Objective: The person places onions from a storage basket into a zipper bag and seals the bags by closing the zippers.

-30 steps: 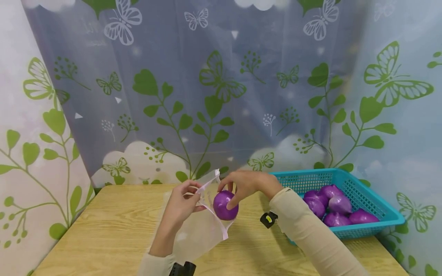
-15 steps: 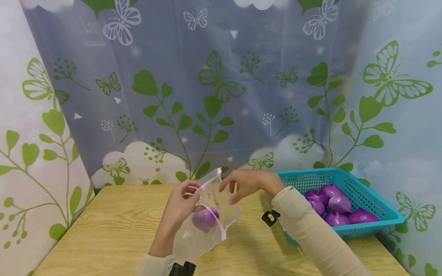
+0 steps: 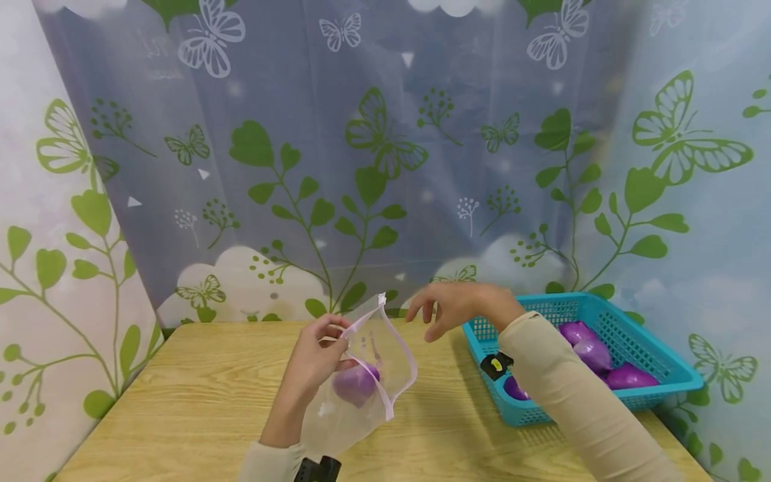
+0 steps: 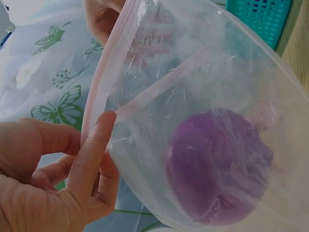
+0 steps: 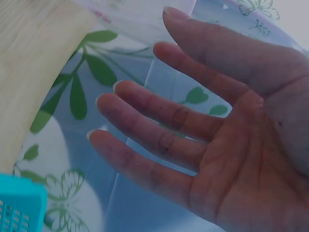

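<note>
My left hand [image 3: 319,355] pinches the pink-edged rim of a clear zip bag [image 3: 394,348], whose mouth gapes toward the right. Inside the bag lies a shiny purple onion [image 3: 357,385]; the left wrist view shows this onion [image 4: 219,166] large through the film. My right hand [image 3: 448,304] is in the air between the bag and the basket, its fingers loosely spread and holding nothing. In the right wrist view the palm of that hand [image 5: 231,145] faces the camera, fingers apart.
A turquoise plastic basket [image 3: 680,375] stands at the right of the wooden table [image 3: 199,395]. It holds several purple onions [image 3: 593,353], partly hidden by my right sleeve [image 3: 578,395]. A printed butterfly curtain [image 3: 289,221] hangs close behind the table.
My right hand has let go of the onion, which dropped into the bag, and has drawn back right toward the basket. The left hand keeps its hold on the rim.
</note>
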The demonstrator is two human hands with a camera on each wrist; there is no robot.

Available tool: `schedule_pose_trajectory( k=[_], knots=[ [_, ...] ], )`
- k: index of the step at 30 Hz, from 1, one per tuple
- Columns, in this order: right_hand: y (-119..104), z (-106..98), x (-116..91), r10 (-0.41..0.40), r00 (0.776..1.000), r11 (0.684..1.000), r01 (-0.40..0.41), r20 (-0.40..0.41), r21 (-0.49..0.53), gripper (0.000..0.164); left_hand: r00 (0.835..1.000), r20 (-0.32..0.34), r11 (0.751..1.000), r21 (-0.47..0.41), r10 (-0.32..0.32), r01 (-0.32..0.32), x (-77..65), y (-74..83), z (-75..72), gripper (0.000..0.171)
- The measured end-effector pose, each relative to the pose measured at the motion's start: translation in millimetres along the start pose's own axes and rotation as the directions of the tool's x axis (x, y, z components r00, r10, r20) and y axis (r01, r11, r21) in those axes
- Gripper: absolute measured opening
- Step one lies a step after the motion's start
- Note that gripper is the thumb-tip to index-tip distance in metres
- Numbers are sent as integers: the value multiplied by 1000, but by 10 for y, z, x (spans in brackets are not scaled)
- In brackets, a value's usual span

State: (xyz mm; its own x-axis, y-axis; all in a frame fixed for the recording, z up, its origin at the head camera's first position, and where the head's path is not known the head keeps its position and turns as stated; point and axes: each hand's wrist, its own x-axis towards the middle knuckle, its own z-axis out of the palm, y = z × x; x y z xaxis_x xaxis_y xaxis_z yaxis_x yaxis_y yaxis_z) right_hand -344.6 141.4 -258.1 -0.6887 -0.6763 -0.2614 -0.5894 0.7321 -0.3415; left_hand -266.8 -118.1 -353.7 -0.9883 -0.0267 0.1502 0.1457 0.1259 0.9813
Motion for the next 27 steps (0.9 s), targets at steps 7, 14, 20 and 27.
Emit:
schedule_pose_trajectory(
  k=[7,14,20,27],
  knots=[
    [233,-97,-102,86,996,996,-86,12,-30,42,1000,6,1000,3,1,-1,0,-15,11,22],
    [493,-183,-209,137,989,991,-136,55,-9,44,1000,20,1000,27,0,0,-10,-27,27,24],
    [662,-212,-313,184,978,982,-186,98,11,48,999,28,999,42,-17,16,21,-54,63,24],
    [881,-201,-399,232,966,969,-239,118,55,47,999,31,998,56,-13,11,12,-83,99,25]
  ],
)
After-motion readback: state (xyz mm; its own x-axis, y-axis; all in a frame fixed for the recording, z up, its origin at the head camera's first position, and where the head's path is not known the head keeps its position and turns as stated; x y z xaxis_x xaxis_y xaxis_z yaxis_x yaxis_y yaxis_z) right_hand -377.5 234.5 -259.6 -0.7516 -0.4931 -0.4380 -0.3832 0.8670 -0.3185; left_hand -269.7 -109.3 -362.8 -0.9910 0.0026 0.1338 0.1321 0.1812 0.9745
